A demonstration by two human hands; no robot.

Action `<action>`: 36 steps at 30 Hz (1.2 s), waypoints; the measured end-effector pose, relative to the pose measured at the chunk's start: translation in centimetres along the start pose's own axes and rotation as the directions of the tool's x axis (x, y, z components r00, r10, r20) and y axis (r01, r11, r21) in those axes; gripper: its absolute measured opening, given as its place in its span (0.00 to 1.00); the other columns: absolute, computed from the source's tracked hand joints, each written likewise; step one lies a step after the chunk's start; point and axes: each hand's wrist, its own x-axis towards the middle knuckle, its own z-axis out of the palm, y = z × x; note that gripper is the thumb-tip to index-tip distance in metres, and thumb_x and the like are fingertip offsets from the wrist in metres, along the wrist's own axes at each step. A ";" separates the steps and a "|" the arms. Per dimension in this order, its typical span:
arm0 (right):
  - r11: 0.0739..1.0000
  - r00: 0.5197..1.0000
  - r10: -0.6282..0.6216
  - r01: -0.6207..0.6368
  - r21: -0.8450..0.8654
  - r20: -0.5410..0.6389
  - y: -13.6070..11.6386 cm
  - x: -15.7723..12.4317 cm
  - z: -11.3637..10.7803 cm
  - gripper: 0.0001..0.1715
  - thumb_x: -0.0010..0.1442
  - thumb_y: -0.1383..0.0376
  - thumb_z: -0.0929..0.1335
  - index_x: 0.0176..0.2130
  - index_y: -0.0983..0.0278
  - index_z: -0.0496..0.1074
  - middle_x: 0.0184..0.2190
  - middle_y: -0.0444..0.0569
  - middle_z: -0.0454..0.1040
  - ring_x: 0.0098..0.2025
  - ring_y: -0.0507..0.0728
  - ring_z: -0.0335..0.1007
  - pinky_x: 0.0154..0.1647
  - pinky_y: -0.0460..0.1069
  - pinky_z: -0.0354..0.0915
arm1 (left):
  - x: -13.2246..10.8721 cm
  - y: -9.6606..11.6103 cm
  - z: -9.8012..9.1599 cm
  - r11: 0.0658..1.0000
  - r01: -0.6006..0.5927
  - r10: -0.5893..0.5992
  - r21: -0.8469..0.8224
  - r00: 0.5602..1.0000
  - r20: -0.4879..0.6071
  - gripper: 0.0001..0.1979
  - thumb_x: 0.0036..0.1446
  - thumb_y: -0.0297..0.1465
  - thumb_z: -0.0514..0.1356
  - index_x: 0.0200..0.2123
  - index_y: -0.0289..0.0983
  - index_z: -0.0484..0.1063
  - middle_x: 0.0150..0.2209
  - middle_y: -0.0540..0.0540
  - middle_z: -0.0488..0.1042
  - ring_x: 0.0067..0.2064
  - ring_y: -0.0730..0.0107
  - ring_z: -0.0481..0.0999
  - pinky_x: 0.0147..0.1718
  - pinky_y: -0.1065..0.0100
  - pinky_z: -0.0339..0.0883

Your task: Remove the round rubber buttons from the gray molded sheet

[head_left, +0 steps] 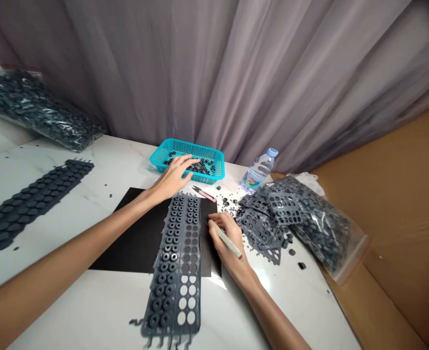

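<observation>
My left hand (178,176) reaches over the near rim of a turquoise basket (159,154), its fingers spread and nothing visibly held. Small black rubber pieces (203,166) lie inside the basket. Beside the sheet, my right hand (229,238) is closed round a pale pen-shaped tool (229,244); its tip is hidden by the fingers. Between my arms lies a dark moulded rubber sheet (181,243) with rows of ring-shaped parts. Its right columns show several empty holes near me and rings at the far end. Under its far part is a black mat (134,238).
Pink-handled thread snips (205,194) lie beyond the mat. A water bottle (259,170), punched-out rubber scraps (260,223) and a filled plastic bag (316,228) stand at right. At left are another rubber sheet (35,204) and a large bag of black parts (35,107).
</observation>
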 end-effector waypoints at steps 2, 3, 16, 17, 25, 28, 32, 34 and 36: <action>0.995 0.996 0.084 -0.085 0.048 0.014 0.1 0.0 0.0 0.11 0.69 0.58 0.68 0.46 0.61 0.75 0.42 0.52 0.78 0.41 0.60 0.76 0.42 0.52 0.71 | -3.0 1.7 0.2 0.991 -0.089 0.081 0.097 0.993 0.084 0.17 0.69 0.29 0.57 0.60 0.40 0.70 0.59 0.42 0.72 0.63 0.56 0.68 0.65 0.46 0.59; 0.989 0.992 0.119 -0.121 0.081 0.031 0.1 0.0 0.0 0.11 0.69 0.58 0.68 0.45 0.62 0.75 0.39 0.51 0.79 0.39 0.59 0.77 0.39 0.51 0.71 | -4.6 2.5 0.4 0.990 -0.113 0.097 0.088 0.981 0.169 0.15 0.70 0.30 0.56 0.58 0.40 0.71 0.56 0.43 0.73 0.60 0.57 0.70 0.63 0.48 0.62; 0.894 0.947 0.229 -0.295 0.336 0.224 -1.1 0.4 0.7 0.11 0.65 0.57 0.70 0.39 0.64 0.73 0.28 0.46 0.76 0.25 0.53 0.73 0.27 0.46 0.69 | -11.3 4.6 1.7 1.000 0.010 0.000 -0.024 0.932 0.364 0.14 0.71 0.34 0.57 0.58 0.43 0.69 0.53 0.44 0.71 0.58 0.58 0.72 0.58 0.54 0.69; 0.897 0.948 0.223 -0.291 0.333 0.227 -1.0 0.4 0.7 0.11 0.66 0.58 0.70 0.39 0.64 0.73 0.28 0.46 0.76 0.25 0.53 0.73 0.27 0.46 0.69 | -11.3 4.5 1.7 1.000 0.008 0.001 -0.023 0.932 0.363 0.14 0.72 0.34 0.57 0.58 0.43 0.69 0.53 0.44 0.72 0.58 0.58 0.72 0.58 0.54 0.69; 0.907 0.950 0.196 -0.269 0.325 0.242 -0.1 0.4 0.8 0.08 0.66 0.61 0.69 0.39 0.64 0.73 0.30 0.46 0.77 0.27 0.53 0.73 0.29 0.46 0.69 | -11.3 4.3 2.0 0.999 -0.028 0.019 0.023 0.938 0.346 0.11 0.73 0.32 0.55 0.54 0.41 0.71 0.52 0.45 0.74 0.56 0.59 0.72 0.58 0.54 0.68; 0.914 0.951 0.203 -0.269 0.303 0.231 -0.1 0.4 0.9 0.08 0.65 0.61 0.69 0.39 0.64 0.73 0.30 0.46 0.77 0.27 0.53 0.73 0.29 0.46 0.68 | -11.1 4.4 2.0 0.998 -0.046 0.028 0.047 0.944 0.330 0.10 0.74 0.31 0.53 0.53 0.40 0.72 0.51 0.45 0.74 0.55 0.59 0.72 0.57 0.55 0.69; 0.934 0.953 0.198 -0.254 0.250 0.229 -0.2 0.2 0.9 0.07 0.65 0.61 0.69 0.38 0.64 0.73 0.28 0.44 0.75 0.27 0.54 0.72 0.29 0.46 0.66 | -11.1 4.4 2.2 0.988 -0.105 0.057 0.117 0.934 0.353 0.10 0.74 0.32 0.54 0.52 0.39 0.73 0.51 0.44 0.75 0.54 0.59 0.73 0.57 0.55 0.68; 0.950 0.957 0.185 -0.232 0.209 0.222 -0.5 0.1 0.9 0.06 0.66 0.62 0.69 0.38 0.63 0.72 0.27 0.43 0.74 0.27 0.53 0.71 0.29 0.46 0.64 | -11.2 4.5 2.5 0.979 -0.147 0.086 0.142 0.926 0.368 0.10 0.75 0.31 0.53 0.49 0.38 0.74 0.50 0.44 0.75 0.52 0.58 0.73 0.57 0.53 0.68; 0.969 0.966 0.154 -0.188 0.158 0.205 -0.9 0.0 0.9 0.06 0.66 0.63 0.68 0.37 0.63 0.72 0.26 0.41 0.73 0.27 0.53 0.69 0.29 0.45 0.62 | -11.1 4.7 2.8 0.982 -0.156 0.114 0.105 0.938 0.328 0.11 0.75 0.30 0.52 0.45 0.37 0.75 0.48 0.43 0.76 0.51 0.58 0.74 0.57 0.53 0.68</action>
